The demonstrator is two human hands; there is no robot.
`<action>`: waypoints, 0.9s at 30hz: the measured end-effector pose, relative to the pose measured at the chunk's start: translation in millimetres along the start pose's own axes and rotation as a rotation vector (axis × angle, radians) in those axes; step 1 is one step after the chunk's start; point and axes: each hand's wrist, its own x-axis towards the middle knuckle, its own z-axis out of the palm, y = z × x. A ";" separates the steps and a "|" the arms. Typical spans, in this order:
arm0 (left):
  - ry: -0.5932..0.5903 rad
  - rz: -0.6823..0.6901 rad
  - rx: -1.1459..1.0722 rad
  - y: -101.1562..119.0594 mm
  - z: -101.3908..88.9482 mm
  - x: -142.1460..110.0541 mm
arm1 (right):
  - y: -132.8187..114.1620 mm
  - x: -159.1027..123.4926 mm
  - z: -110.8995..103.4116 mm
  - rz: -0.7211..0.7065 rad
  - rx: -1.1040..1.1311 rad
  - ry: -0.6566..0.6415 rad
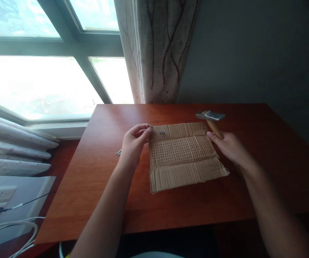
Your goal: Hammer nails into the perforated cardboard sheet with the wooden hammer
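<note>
A creased piece of cardboard (181, 173), dotted with rows of small holes, is held over the table between my two hands. Its upper left corner is pinched by my left hand (133, 145), and a small metal piece, perhaps a nail (148, 125), shows at the fingertips. Short dark nails (162, 134) stand in the cardboard close to that corner. My right hand (228, 145) is closed around the wooden handle of a hammer (212, 115), its metal head pointing away from me. The right thumb touches the cardboard's right edge. Beside my left wrist lie loose nails (118, 152), partly hidden.
The brown wooden table (89, 190) reaches back to a patterned curtain (159, 50) and a dark wall (237, 53). A bright window (36, 82) is at the left. Below it, a wall socket (3, 195) has a black plug, with white cables (27, 229) near the table's left edge.
</note>
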 end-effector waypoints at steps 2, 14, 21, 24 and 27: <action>-0.010 0.008 -0.016 -0.4 0.7 -0.1 | -5.9 -2.0 0.4 0.028 0.033 0.001; -0.016 0.060 -0.030 -2.9 4.2 0.6 | -16.3 -6.3 1.3 0.065 0.256 -0.015; -0.036 0.062 -0.041 -5.7 3.5 2.1 | -23.1 -8.2 0.0 0.139 0.295 -0.024; -0.040 0.051 -0.043 -4.7 4.4 1.1 | -24.9 -10.5 -2.4 0.145 0.289 -0.018; -0.042 0.045 -0.033 -3.3 5.2 -0.2 | -24.4 -12.7 -4.2 0.154 0.300 -0.026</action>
